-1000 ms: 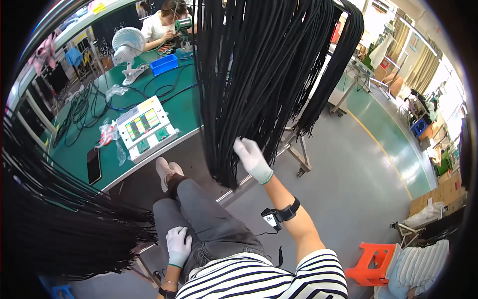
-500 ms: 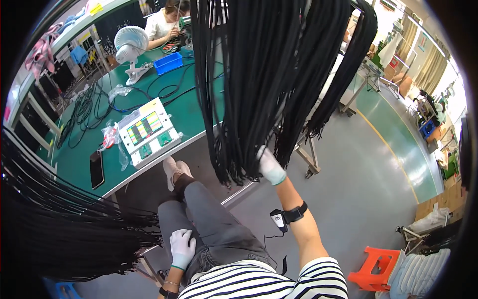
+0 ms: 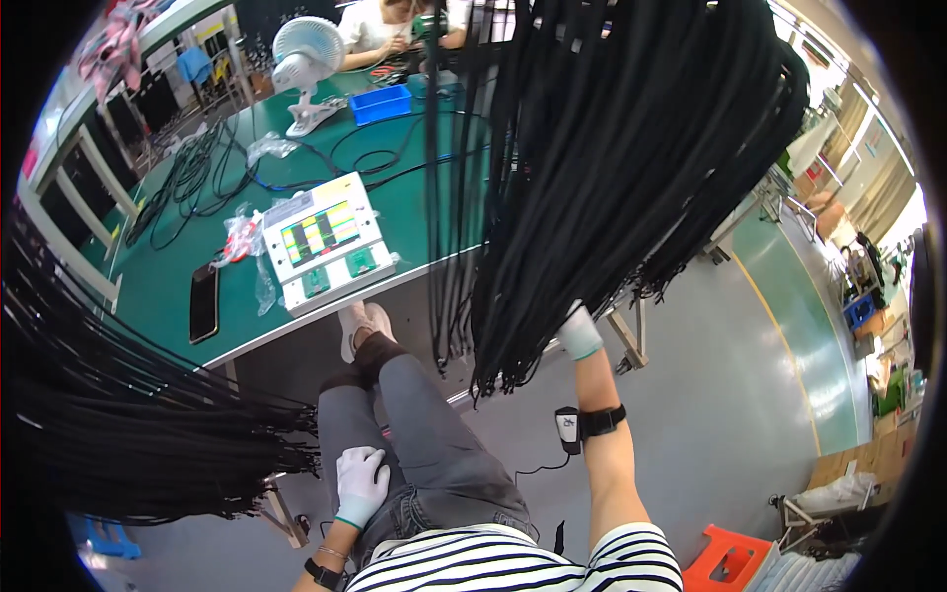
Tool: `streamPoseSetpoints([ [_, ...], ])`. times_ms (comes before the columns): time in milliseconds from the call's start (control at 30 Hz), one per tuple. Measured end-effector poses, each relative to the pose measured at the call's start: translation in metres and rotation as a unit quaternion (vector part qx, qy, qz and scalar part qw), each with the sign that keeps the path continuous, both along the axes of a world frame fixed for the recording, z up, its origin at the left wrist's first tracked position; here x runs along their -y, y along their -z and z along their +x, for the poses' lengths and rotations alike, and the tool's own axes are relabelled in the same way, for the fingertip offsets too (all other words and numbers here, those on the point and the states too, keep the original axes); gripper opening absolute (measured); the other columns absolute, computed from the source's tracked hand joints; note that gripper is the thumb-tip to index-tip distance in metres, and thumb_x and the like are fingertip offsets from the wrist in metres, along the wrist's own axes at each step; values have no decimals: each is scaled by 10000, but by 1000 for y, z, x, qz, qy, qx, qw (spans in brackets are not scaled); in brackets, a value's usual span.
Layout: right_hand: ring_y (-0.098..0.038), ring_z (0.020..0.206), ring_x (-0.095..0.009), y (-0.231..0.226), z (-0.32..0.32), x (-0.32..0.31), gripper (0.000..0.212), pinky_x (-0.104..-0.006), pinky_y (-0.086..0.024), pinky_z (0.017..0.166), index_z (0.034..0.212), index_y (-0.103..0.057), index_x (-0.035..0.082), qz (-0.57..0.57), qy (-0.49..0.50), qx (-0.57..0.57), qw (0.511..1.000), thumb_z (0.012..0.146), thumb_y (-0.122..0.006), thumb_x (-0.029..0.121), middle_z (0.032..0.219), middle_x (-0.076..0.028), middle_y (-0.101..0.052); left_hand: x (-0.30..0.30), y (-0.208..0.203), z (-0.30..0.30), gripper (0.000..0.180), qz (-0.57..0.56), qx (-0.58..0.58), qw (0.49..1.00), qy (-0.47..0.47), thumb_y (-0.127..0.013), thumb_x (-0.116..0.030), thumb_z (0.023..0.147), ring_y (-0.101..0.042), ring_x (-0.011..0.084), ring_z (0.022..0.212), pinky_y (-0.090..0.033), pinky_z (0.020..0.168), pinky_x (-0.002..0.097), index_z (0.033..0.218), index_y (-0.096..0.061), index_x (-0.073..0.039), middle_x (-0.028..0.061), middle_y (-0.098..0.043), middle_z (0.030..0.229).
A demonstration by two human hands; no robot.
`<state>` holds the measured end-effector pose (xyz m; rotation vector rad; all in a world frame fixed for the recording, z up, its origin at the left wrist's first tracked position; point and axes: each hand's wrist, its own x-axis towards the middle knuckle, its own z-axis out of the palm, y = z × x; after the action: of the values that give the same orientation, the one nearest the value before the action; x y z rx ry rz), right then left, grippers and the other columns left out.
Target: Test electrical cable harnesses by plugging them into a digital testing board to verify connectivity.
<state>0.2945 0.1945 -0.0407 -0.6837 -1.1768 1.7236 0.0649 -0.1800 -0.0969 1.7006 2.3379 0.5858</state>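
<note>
A thick bundle of long black cables hangs down in front of me, its loose ends at about knee level. My right hand, in a white glove with a green cuff edge, touches the bundle's lower right side. Its fingers are hidden behind the strands, so their grip does not show. On my thigh rests my left hand, also gloved, with fingers laid over the grey trousers and nothing in them. A second mass of black cables hangs at the left, near that hand.
On the green table are a white tester with a coloured screen, a phone, coiled cables, a blue bin and a clip fan. Across it sits a person. An orange stool stands behind right.
The view has shifted, moving the table rightward in the picture. The hanging bundle leans further right, and its strands spread apart at the left. My right hand sits deeper behind them; my left stays on the thigh.
</note>
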Motion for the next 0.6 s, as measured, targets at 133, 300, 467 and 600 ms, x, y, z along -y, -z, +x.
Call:
streamPoseSetpoints([
  [133, -599, 1064, -161, -13, 64, -3, 409, -287, -460, 938, 1291, -529, -71, 44, 105, 249, 962, 901, -595, 29, 1187, -99, -659, -4, 3, 4, 263, 32, 9, 999, 13, -665, -198, 778, -547, 288, 1015, -412, 886, 425, 1005, -697, -69, 82, -630, 1003],
  [300, -619, 1031, -213, -82, 42, 73, 335, -318, -471, 944, 1254, -541, -74, 318, 430, 259, 804, 932, -532, 18, 1114, -123, -656, -4, 1, -2, 260, 4, 19, 1000, -11, -662, -185, 773, -543, 297, 1013, -407, 886, 417, 1001, -705, -68, 86, -636, 1002],
  [467, -575, 1166, -307, -129, 20, 146, 373, -428, -453, 1020, 1240, -533, -57, 418, 290, 205, 836, 869, -553, -22, 1315, -207, -521, -4, 1, -3, 254, 20, 19, 1000, -12, -662, -187, 773, -542, 292, 1011, -407, 880, 420, 996, -703, -71, 78, -636, 999],
  [600, -510, 1257, -275, -133, -74, 142, 473, -360, -406, 1060, 1342, -456, -63, 379, 140, 181, 897, 885, -547, 21, 1367, -179, -499, -2, 6, -5, 251, 18, 29, 999, -21, -662, -195, 777, -542, 285, 1011, -407, 879, 421, 993, -703, -74, 71, -633, 994],
])
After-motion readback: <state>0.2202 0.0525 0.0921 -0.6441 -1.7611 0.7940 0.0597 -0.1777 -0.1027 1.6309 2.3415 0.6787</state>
